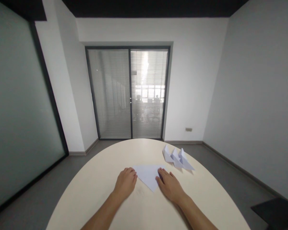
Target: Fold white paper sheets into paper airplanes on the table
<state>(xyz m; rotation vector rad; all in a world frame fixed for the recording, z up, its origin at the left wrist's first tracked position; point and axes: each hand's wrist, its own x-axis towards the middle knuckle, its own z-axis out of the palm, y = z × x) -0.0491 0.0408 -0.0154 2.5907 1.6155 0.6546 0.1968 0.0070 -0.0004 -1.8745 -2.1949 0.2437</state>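
Observation:
A white sheet of paper, folded into a triangle (147, 175), lies flat on the table with one point towards me. At its left corner is my left hand (126, 182), its fingers bent and close together on the paper's edge. My right hand (170, 185) rests over the right side of the paper, fingers stretched out and slightly apart, covering that corner. Beyond it, to the right, three folded paper boats (177, 158) stand close together in a row.
The round cream table (93, 191) spreads under both arms, its curved edge falling away on each side. A black flat object (276, 210) is at the lower right. Glass doors with blinds (129, 95) are in the far wall.

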